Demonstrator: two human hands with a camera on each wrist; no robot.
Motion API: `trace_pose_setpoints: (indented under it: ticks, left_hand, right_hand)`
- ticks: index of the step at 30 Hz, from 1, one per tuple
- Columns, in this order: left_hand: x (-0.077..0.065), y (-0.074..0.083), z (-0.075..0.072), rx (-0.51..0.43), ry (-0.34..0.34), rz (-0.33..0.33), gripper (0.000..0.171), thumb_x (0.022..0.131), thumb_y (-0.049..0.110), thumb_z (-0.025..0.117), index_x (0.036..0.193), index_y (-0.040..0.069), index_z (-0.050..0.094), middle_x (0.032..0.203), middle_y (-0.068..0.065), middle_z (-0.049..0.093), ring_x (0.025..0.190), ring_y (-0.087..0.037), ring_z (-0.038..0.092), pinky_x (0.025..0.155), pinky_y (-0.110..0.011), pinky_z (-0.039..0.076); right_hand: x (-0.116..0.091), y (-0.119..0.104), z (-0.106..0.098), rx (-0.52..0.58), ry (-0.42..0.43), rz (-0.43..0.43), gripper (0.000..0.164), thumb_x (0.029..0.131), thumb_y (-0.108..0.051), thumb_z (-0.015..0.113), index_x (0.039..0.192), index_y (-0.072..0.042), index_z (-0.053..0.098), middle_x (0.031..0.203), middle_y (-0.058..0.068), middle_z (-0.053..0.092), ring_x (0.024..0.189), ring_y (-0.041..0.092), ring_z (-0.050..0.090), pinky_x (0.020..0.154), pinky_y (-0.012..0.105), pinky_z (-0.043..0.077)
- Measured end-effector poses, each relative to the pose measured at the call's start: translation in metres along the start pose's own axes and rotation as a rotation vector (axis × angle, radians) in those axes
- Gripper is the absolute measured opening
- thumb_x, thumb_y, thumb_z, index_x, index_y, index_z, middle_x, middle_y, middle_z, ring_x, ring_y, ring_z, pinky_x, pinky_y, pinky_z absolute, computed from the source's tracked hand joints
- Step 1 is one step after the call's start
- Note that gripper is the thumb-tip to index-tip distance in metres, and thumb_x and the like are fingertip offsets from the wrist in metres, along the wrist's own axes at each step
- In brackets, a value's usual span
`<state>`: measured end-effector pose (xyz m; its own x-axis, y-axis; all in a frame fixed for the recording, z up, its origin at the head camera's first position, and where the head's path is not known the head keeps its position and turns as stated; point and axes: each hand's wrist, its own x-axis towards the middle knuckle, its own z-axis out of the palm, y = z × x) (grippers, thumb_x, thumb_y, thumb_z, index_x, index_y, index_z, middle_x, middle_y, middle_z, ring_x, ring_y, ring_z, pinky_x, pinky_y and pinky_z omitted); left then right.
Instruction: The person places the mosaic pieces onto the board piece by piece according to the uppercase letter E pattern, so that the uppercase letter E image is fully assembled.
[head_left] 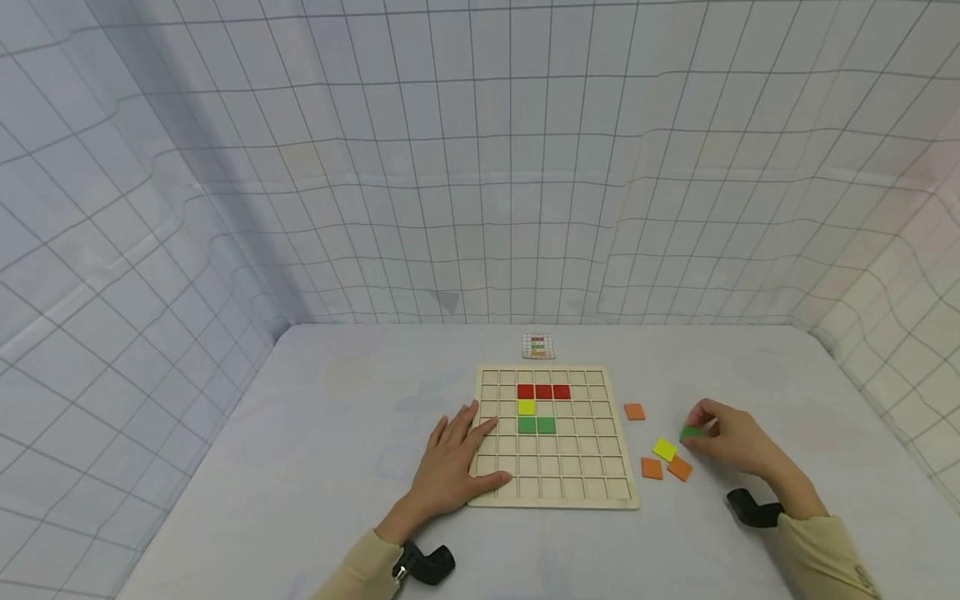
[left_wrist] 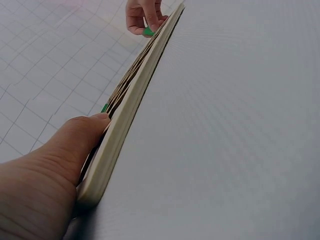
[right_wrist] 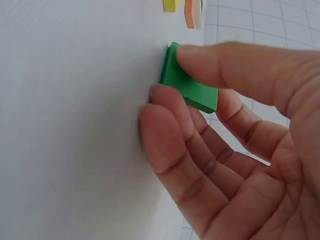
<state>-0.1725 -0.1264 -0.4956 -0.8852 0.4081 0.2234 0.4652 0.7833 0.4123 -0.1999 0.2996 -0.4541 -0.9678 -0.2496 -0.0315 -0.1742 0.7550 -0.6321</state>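
At lower centre, the left hand (head_left: 453,467), fingers spread, rests on the left edge of the gridded board (head_left: 572,466); slightly farther, at lower right, the right hand (head_left: 737,438), fingers pinching a green tile (head_left: 691,432), is right of the board.

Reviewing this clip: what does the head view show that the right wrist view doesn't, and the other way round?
Only the head view: the left hand resting over the left edge of the board, the row of three red tiles on it, and the small pattern card beyond it.

Only the right wrist view: the thickness of the held green tile and the palm side of the fingers gripping it.

Both: the right hand pinching that tile, a loose yellow tile, and the gridded cloth.
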Motion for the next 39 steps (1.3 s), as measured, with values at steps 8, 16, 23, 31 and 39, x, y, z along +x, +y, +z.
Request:
trace_pose_setpoints:
  ticks: [8, 16, 23, 31, 39]
  left_hand:
    - [0.000, -0.002, 0.002, 0.003, 0.005, 0.007, 0.081, 0.083, 0.065, 0.058, 0.145, 0.016, 0.041, 0.154, -0.013, 0.022, 0.141, -0.027, 0.016, 0.112, -0.049, 0.007]
    - [0.000, -0.003, 0.004, 0.000, 0.019, 0.017, 0.081, 0.083, 0.064, 0.058, 0.145, 0.016, 0.042, 0.154, -0.014, 0.022, 0.141, -0.028, 0.016, 0.111, -0.050, 0.008]
    - [0.000, -0.002, 0.002, 0.008, 0.008, 0.010, 0.080, 0.082, 0.063, 0.059, 0.145, 0.016, 0.041, 0.154, -0.013, 0.022, 0.142, -0.027, 0.015, 0.112, -0.048, 0.007]
    - [0.000, -0.001, 0.002, 0.011, 0.000, 0.008, 0.081, 0.083, 0.063, 0.058, 0.146, 0.016, 0.040, 0.155, -0.013, 0.021, 0.142, -0.026, 0.014, 0.112, -0.047, 0.006]
    - [0.000, -0.003, 0.003, 0.009, 0.005, 0.008, 0.081, 0.083, 0.065, 0.057, 0.146, 0.017, 0.040, 0.155, -0.012, 0.021, 0.142, -0.025, 0.014, 0.112, -0.047, 0.006]
  right_hand:
    - [0.001, 0.000, 0.004, 0.005, 0.052, 0.008, 0.018, 0.085, -0.010, 0.071, 0.092, -0.004, 0.056, 0.082, 0.003, 0.056, 0.065, 0.016, 0.053, 0.051, 0.025, 0.046]
    - [0.003, -0.006, 0.010, -0.061, 0.113, -0.039, 0.017, 0.084, -0.010, 0.073, 0.091, -0.006, 0.057, 0.073, -0.001, 0.051, 0.066, 0.015, 0.046, 0.054, 0.024, 0.039]
    - [0.006, -0.020, 0.016, -0.054, 0.183, -0.136, 0.015, 0.082, -0.005, 0.074, 0.090, -0.008, 0.062, 0.071, -0.003, 0.048, 0.064, 0.012, 0.044, 0.054, 0.023, 0.038]
    - [0.015, -0.042, 0.038, -0.004, 0.131, -0.251, 0.020, 0.081, 0.000, 0.074, 0.085, -0.010, 0.057, 0.072, -0.006, 0.050, 0.063, 0.008, 0.046, 0.054, 0.023, 0.042]
    - [0.031, -0.071, 0.059, 0.071, -0.003, -0.287, 0.016, 0.083, 0.001, 0.070, 0.087, -0.011, 0.059, 0.080, -0.006, 0.059, 0.072, 0.010, 0.054, 0.063, 0.025, 0.048]
